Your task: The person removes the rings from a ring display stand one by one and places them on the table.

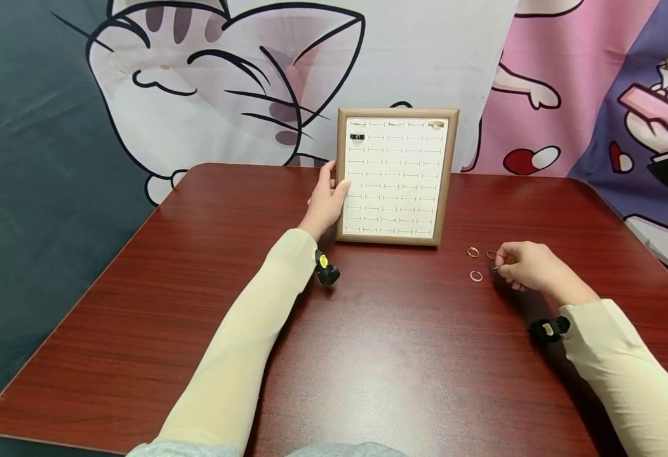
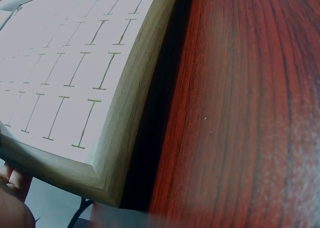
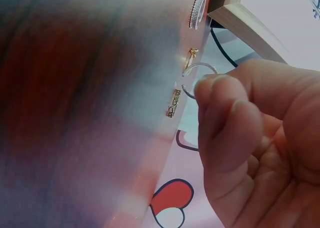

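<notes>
At the left, the left hand (image 1: 327, 202) grasps the left side of one display board (image 1: 394, 184), with the thumb at the front edge. This board, in a wooden frame, is upright at the far part of the tabletop (image 1: 402, 362); its long axis goes up and down, and its white slotted face is turned to the person. On it I count two clear rings: one black ring (image 1: 357, 137) in the left column, second row, and one gold ring (image 1: 436, 125) at the top right corner (other slots are too small to judge well).

More to the right, three loose rings lie near together on the tabletop: a silver ring (image 3: 194, 12), a yellow ring (image 3: 190, 57) and a patterned band (image 3: 173, 104). Just beside them, the right hand (image 1: 531, 266) pinches one thin ring (image 3: 201, 64) between thumb and fingertips; its visible curve points away from the fingers, toward the loose ones.
</notes>
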